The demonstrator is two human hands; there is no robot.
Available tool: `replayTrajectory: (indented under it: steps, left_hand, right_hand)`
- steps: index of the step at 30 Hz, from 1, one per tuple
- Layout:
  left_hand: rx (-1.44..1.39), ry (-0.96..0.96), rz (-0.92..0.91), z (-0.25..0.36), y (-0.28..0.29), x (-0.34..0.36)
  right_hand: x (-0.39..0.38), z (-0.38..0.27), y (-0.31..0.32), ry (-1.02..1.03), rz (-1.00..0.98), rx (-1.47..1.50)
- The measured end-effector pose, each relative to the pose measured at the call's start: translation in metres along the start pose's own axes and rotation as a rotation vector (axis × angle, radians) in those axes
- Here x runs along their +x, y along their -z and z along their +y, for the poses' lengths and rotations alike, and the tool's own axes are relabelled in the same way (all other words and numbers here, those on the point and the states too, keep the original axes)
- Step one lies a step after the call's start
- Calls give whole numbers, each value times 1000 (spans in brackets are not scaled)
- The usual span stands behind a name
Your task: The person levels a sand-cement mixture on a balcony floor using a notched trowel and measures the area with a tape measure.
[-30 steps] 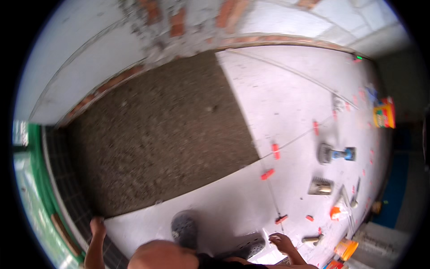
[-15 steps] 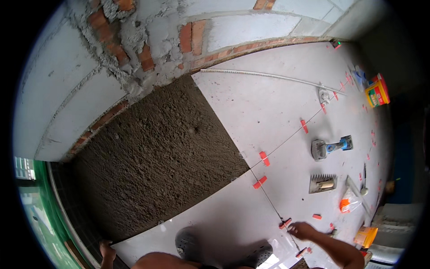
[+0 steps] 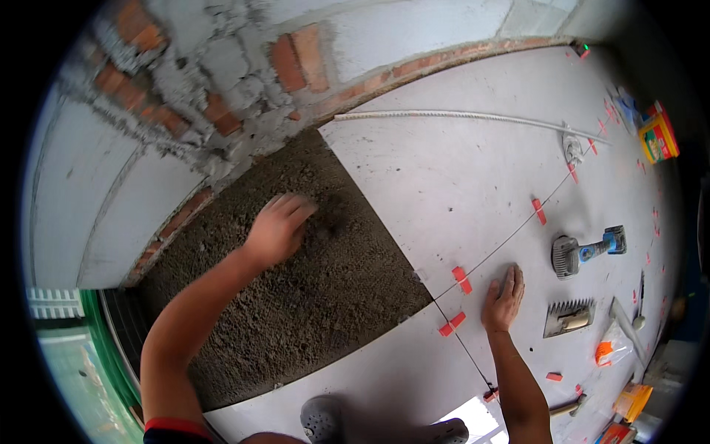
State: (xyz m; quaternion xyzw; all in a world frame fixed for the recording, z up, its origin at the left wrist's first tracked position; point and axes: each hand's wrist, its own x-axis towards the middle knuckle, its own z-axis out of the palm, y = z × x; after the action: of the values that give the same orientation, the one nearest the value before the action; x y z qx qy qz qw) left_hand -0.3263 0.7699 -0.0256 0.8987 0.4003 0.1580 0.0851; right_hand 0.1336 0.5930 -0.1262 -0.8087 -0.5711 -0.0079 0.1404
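My left hand is over the far part of the rough grey-brown mortar bed. Its fingers are bent and held together, and whatever is under the fingertips is hidden. A dark hollow in the mortar lies just right of the fingers. My right hand rests flat on a large light-grey floor tile, fingers stretched out, holding nothing. Left of it, red levelling wedges straddle the joint between tiles.
A cordless tile vibrator, a notched trowel and a bag of orange pieces lie to the right. A long straight bar crosses the far tile. A bucket stands far right. The brick-and-block wall borders the back.
My left hand has moved from the near tile's left corner forward over the mortar. My right hand has left a wedge at the near joint and gone forward to the tile. The view has shifted.
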Motion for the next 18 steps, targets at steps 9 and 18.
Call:
replayTrajectory:
  steps: [9,18]
  left_hand:
    - [544,187,255,-69,-153,239]
    - [110,330,-74,-10,-98,298]
  right_hand:
    - [9,-8,5,-42,20,95]
    - [22,10,8,-108,-3,63]
